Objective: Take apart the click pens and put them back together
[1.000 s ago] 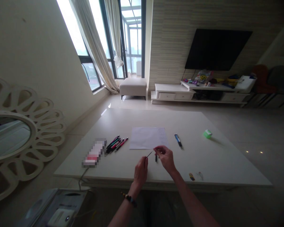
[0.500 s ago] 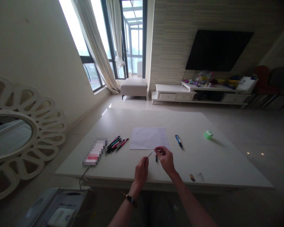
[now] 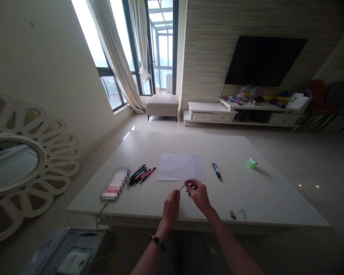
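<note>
My left hand is closed around a thin dark rod that looks like a pen refill, its tip pointing up and right. The fingers of my right hand are pinched together at that tip. What they hold, if anything, is too small to make out. Partly hidden under my right hand, a short dark pen part lies on the white table. Just beyond both hands is a stack of white paper. Two pens lie side by side to the right of the paper.
Several pens lie in a pile left of the paper, beside a blurred-out phone with a cable. A green item stands at the right. Two small items, one a yellowish figure, lie near the front edge.
My right hand has shifted slightly left, so its fingertips now meet the refill's tip where a small gap was before. The dark pen part is more covered. My left hand has barely moved.
</note>
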Tool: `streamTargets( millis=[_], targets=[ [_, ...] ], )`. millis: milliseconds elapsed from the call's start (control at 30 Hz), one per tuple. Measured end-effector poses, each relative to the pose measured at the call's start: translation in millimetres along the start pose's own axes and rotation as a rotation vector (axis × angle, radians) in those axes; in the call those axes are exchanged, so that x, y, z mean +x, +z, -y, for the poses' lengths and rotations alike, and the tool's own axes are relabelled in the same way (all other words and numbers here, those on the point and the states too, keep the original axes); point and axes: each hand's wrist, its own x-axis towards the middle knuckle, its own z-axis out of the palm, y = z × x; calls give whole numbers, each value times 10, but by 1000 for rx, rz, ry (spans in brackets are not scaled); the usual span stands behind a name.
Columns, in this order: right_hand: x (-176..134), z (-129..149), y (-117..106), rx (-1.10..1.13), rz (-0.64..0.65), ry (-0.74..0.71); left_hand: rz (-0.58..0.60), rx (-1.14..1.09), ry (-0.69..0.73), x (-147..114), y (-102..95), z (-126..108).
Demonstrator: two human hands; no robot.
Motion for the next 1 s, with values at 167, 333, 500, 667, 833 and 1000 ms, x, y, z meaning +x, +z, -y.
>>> streamTargets(
  millis=[167,333,500,667,833,1000],
  targets=[
    [-30,-10,37,7,9,18,13,-13,-17,1,-7,-9],
    [8,-100,47,38,174,29,-7,-56,-14,8,-5,4],
    [146,-407,-91,-391,-55,155,-68,-37,-60,12,19,23],
    [201,-612,-81,-558,18,274,-62,-21,-48,10,33,31],
    [271,-479,-58,-259,63,290,-44,-9,-41,4,21,28],
    [234,-133,-105,118,-74,121,-51,3,-34,1,7,-2]
  ],
)
